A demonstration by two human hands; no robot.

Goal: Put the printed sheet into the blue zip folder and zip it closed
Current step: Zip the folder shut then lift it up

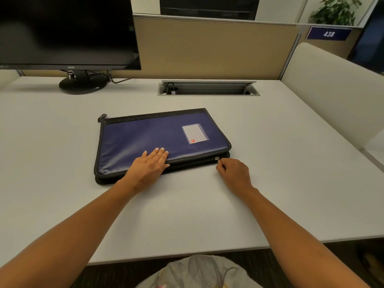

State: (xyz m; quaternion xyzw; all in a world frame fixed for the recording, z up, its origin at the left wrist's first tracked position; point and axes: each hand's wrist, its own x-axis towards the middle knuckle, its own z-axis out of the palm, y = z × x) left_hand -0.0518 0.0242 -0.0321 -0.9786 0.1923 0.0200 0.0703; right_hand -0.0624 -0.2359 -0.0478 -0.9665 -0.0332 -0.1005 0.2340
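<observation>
1. My right hand is pinching the zipper pull at the near right corner of the blue zip folder, for drawing it along.
2. My left hand is pressing flat on the folder's cover, I judge to be steadying it on the desk.
3. The printed sheet is not showing; it is likely inside.
4. I am counting two hands, one folder, and one monitor behind.

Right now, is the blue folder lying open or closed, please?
Closed: the folder lies flat under the left hand; whether zipped, cannot tell.
</observation>
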